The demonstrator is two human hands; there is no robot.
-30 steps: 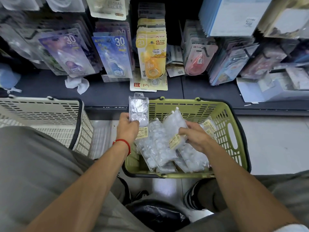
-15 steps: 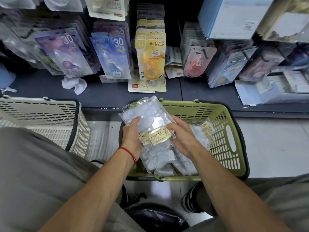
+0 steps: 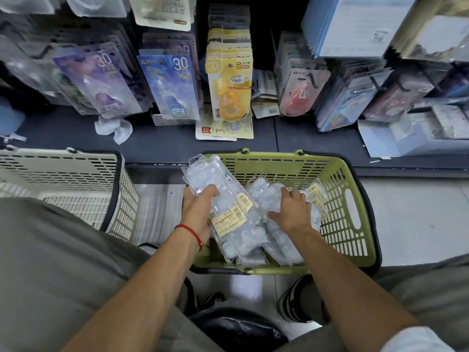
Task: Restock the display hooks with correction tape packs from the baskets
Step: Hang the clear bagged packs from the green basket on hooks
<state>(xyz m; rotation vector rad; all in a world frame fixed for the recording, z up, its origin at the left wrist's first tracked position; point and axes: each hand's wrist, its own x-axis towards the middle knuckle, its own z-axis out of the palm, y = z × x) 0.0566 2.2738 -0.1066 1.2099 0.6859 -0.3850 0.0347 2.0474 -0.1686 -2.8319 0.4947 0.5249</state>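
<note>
A dark grey display shelf (image 3: 165, 146) runs across the top, with carded correction tape packs hanging above it: purple packs (image 3: 101, 82) toward its left end, blue packs (image 3: 172, 87) next, yellow packs (image 3: 229, 80) at the middle and pink packs (image 3: 302, 90) to the right. A cream slotted plastic basket (image 3: 76, 174) stands on the floor below the shelf's left part. Just beside it, under the shelf's middle, sits a green slotted plastic basket (image 3: 347, 212) holding a heap of clear plastic correction tape packs (image 3: 284, 245) with yellow barcode labels. The left hand (image 3: 199, 208) grasps a bunch of the same clear packs (image 3: 215, 189), lifted over the green basket's left rim and tilted toward its far left corner. The right hand (image 3: 291, 212) lies with spread, relaxed fingers on the heap near the basket's centre, gripping nothing. A crumpled white paper scrap (image 3: 114, 128) lies on the shelf's front left part.
</note>
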